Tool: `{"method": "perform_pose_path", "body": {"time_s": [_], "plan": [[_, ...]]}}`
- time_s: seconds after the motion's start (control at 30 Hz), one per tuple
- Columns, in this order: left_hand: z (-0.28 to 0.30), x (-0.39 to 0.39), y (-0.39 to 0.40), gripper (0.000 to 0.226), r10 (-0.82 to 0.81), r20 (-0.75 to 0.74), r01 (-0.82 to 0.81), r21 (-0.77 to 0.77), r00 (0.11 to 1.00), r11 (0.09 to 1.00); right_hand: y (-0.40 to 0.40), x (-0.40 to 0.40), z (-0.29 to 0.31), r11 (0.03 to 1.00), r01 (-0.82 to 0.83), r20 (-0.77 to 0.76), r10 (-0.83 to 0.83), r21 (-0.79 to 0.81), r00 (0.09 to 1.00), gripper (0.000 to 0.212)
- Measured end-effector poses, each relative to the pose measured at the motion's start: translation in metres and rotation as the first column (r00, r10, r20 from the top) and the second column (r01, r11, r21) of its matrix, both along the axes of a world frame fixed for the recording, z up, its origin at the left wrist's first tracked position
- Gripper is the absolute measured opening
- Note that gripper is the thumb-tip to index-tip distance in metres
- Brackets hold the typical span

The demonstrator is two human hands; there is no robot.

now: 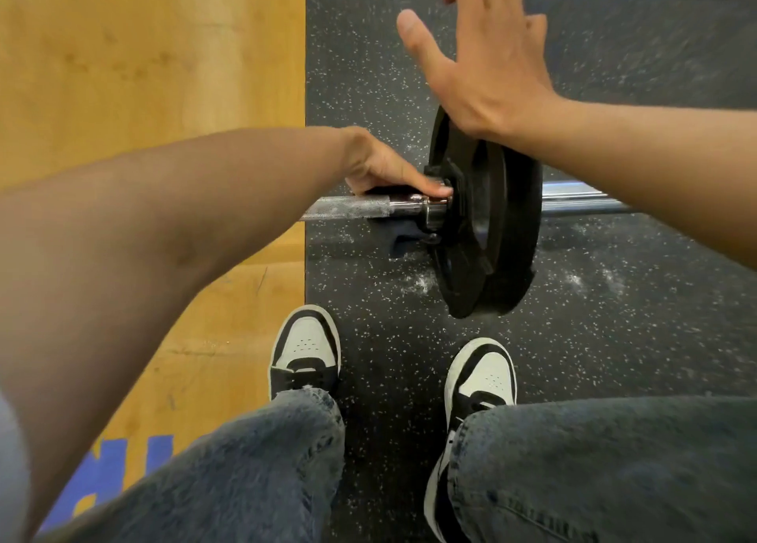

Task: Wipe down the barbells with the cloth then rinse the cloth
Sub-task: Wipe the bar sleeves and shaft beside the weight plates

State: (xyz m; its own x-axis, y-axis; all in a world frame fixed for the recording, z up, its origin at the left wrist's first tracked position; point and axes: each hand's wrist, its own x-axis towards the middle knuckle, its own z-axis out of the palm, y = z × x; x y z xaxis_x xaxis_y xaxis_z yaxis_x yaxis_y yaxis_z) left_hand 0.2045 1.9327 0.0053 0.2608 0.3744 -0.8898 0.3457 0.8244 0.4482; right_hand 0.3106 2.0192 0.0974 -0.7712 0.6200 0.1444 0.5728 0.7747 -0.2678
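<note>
A steel barbell [348,207] lies across the floor in front of my feet, with black plates [487,231] on its sleeve. My left hand [383,168] grips the bar just left of the collar. It wraps a dark cloth [399,241] round the shaft, and a fold of the cloth hangs below the bar. My right hand [483,63] is spread open above the plates and holds nothing. Whether its wrist touches the plate's top edge cannot be told.
The bar's sleeve [573,200] runs on to the right under my right forearm. Black speckled rubber flooring [368,71] with chalk dust lies under the plates, and a wooden platform [143,71] is to the left. My two shoes [305,350] stand close to the plates.
</note>
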Motion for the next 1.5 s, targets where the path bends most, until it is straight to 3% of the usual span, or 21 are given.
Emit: {"method": "perform_pose_path", "body": {"time_s": [0.1, 0.27, 0.4, 0.57, 0.67, 0.73, 0.8, 0.9, 0.93, 1.0, 1.1, 1.17, 1.23, 1.37, 1.43, 1.5], "plan": [[0.010, -0.003, 0.005, 0.127, -0.009, 0.068, 0.007, 0.027, 0.998, 1.000, -0.002, 0.000, 0.000, 1.000, -0.002, 0.019, 0.002, 0.014, 1.000, 0.085], [0.010, 0.008, 0.001, 0.127, 0.041, 0.008, -0.041, 0.078, 0.999, 0.996, -0.001, 0.001, 0.001, 1.000, -0.013, -0.014, 0.013, 0.017, 1.000, 0.082], [-0.004, 0.015, -0.008, 0.114, 0.065, -0.068, -0.056, 0.133, 0.996, 0.990, -0.003, 0.003, 0.001, 1.000, -0.017, -0.013, 0.017, 0.012, 1.000, 0.082], [0.011, 0.017, -0.010, 0.136, -0.001, -0.162, 0.029, 0.174, 0.987, 0.984, -0.001, 0.004, 0.000, 1.000, -0.021, -0.019, 0.021, 0.006, 1.000, 0.081], [0.020, 0.024, -0.021, 0.127, -0.020, -0.267, 0.128, 0.394, 0.963, 0.910, 0.003, 0.000, 0.000, 1.000, -0.015, -0.037, 0.016, 0.020, 0.999, 0.081], [0.019, 0.035, -0.041, 0.113, 0.057, -0.400, 0.189, 0.550, 0.915, 0.814, 0.004, -0.004, 0.000, 1.000, -0.016, -0.040, 0.017, 0.024, 0.999, 0.080], [0.009, 0.051, -0.065, 0.105, 0.194, -0.573, 0.310, 0.662, 0.796, 0.682, 0.007, -0.007, 0.000, 1.000, -0.008, -0.046, 0.009, 0.017, 0.999, 0.080], [-0.009, 0.078, -0.101, 0.099, 0.251, -0.775, 0.542, 0.597, 0.580, 0.592, 0.013, -0.011, -0.001, 1.000, -0.008, -0.067, 0.009, 0.017, 0.998, 0.076], [-0.013, 0.084, -0.109, 0.088, 0.251, -0.794, 0.570, 0.581, 0.553, 0.581, 0.014, -0.013, -0.001, 1.000, -0.008, -0.077, 0.009, 0.015, 0.997, 0.076], [-0.016, 0.086, -0.112, 0.060, 0.330, -0.740, 0.538, 0.659, 0.586, 0.525, 0.017, -0.017, 0.000, 0.999, -0.004, -0.089, 0.006, 0.032, 0.996, 0.076], [-0.012, 0.067, -0.086, 0.029, 0.588, -0.549, 0.349, 0.835, 0.595, 0.426, 0.023, -0.025, -0.001, 0.997, 0.007, -0.094, 0.000, 0.081, 0.996, 0.078], [-0.015, 0.056, -0.061, 0.022, 0.662, -0.528, 0.295, 0.849, 0.532, 0.439, 0.027, -0.030, 0.001, 0.994, 0.004, -0.105, 0.007, 0.106, 0.994, 0.077], [-0.026, 0.053, -0.046, 0.030, 0.657, -0.602, 0.349, 0.799, 0.454, 0.490, 0.031, -0.036, 0.001, 0.993, 0.001, -0.104, 0.011, 0.121, 0.995, 0.075], [-0.034, 0.046, -0.032, 0.039, 0.648, -0.672, 0.309, 0.740, 0.359, 0.597, 0.040, -0.045, 0.006, 0.987, 0.050, -0.147, -0.027, 0.152, 0.989, 0.070], [-0.030, 0.038, -0.026, 0.036, 0.576, -0.744, 0.345, 0.668, 0.338, 0.659, 0.033, -0.046, 0.012, 0.965, 0.079, -0.138, -0.045, 0.251, 0.989, 0.064], [-0.023, 0.031, -0.021, 0.032, 0.493, -0.795, 0.366, 0.603, 0.353, 0.709, 0.010, -0.039, 0.012, 0.978, 0.024, -0.054, -0.013, 0.207, 0.998, 0.060]]}}
